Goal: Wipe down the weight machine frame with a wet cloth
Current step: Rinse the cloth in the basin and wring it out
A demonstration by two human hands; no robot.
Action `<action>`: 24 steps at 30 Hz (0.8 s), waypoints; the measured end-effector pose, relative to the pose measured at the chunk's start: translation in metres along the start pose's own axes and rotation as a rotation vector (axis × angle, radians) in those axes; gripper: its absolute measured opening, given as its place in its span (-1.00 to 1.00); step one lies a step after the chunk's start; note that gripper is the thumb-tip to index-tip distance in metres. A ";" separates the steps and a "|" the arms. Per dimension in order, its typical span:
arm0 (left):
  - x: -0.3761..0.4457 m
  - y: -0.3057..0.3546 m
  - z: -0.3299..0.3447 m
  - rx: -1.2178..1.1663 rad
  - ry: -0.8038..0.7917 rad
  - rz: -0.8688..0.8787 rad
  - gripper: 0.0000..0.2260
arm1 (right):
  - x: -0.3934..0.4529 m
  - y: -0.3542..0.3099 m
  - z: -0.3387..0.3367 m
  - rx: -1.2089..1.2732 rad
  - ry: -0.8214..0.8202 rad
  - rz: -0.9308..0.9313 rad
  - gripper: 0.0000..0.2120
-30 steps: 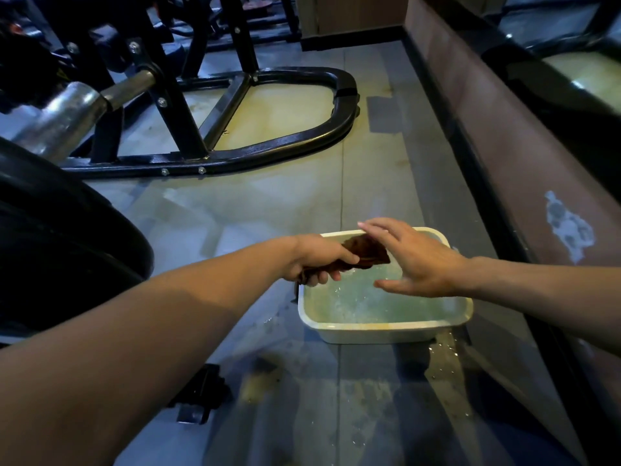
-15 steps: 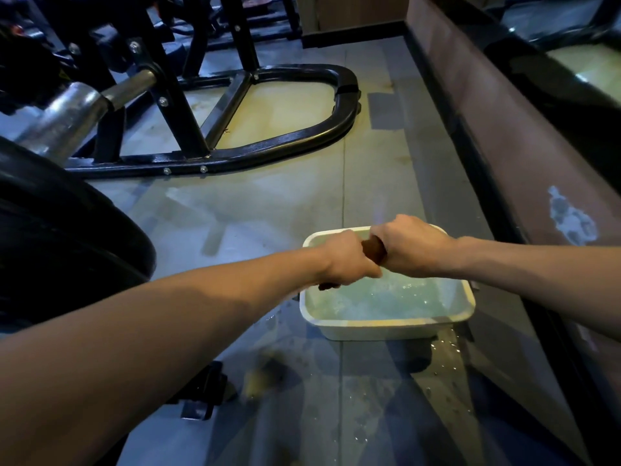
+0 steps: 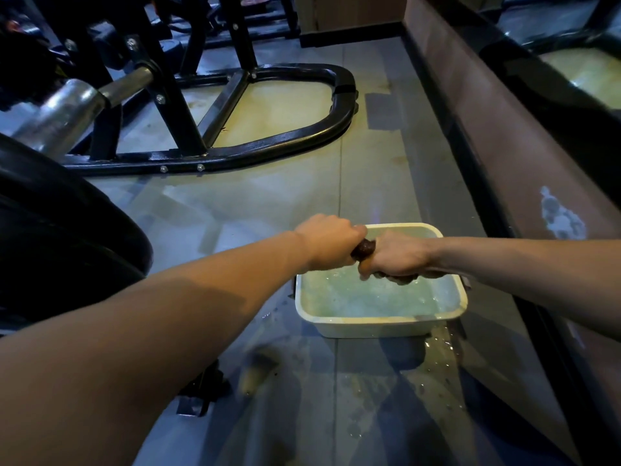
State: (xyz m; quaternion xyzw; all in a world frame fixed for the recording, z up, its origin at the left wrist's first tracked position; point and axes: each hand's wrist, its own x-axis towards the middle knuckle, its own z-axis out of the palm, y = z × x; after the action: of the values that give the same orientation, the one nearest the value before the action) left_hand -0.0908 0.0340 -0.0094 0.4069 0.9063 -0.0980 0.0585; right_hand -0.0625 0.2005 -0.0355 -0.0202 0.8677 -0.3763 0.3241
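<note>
**Wringing the cloth over the basin before the frame is wiped**

Wringing out the dark cloth (image 3: pixel 364 249), the person holds it as a tight roll directly above the water in the pale rectangular basin (image 3: pixel 379 322), which stands on the floor. Only a short section of the cloth shows between the two fists, and a second dark lump shows under the right fist; the rest is hidden inside the palms. Holding it over the basin is presumably meant to let squeezed-out water fall back in rather than onto the floor (image 3: pixel 369 163), although wet splashes already lie beside the basin's near right corner.

The left hand (image 3: pixel 327 242) is clenched around the left end of the cloth, knuckles up, forearm reaching in from the lower left. The right hand (image 3: pixel 395 255) is likewise clenched on the right end, its forearm entering from the right edge. Both fists meet almost knuckle to knuckle, a pose suited to twisting in opposite directions.

The black weight machine frame (image 3: pixel 268 151), the surface to be wiped, lies well apart from the hands, farther along the floor. Its curved base tube and angled struts appear untouched by the cloth. A steel bar sleeve (image 3: pixel 64 112) and a black weight plate (image 3: pixel 67 237) occupy the left edge. A low brown wall (image 3: pixel 504 146) runs along the right.
</note>
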 end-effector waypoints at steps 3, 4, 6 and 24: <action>-0.009 0.003 0.020 -0.006 -0.009 0.025 -0.74 | 0.000 0.004 0.008 -0.023 -0.112 0.043 -0.82; -0.010 0.004 0.026 0.021 0.022 0.042 -0.72 | -0.001 0.005 0.007 -0.008 -0.144 0.050 -0.82; -0.013 0.003 0.033 0.075 0.115 0.079 -0.69 | -0.003 0.005 0.003 0.060 -0.195 0.061 -0.83; -0.016 -0.004 0.007 0.048 -0.044 -0.070 -0.84 | 0.002 0.010 0.000 0.133 -0.102 -0.005 -0.47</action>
State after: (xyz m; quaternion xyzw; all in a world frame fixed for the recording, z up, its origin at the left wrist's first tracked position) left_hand -0.0826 0.0180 -0.0127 0.3737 0.9160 -0.1306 0.0650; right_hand -0.0621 0.2075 -0.0434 -0.0199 0.8232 -0.4324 0.3674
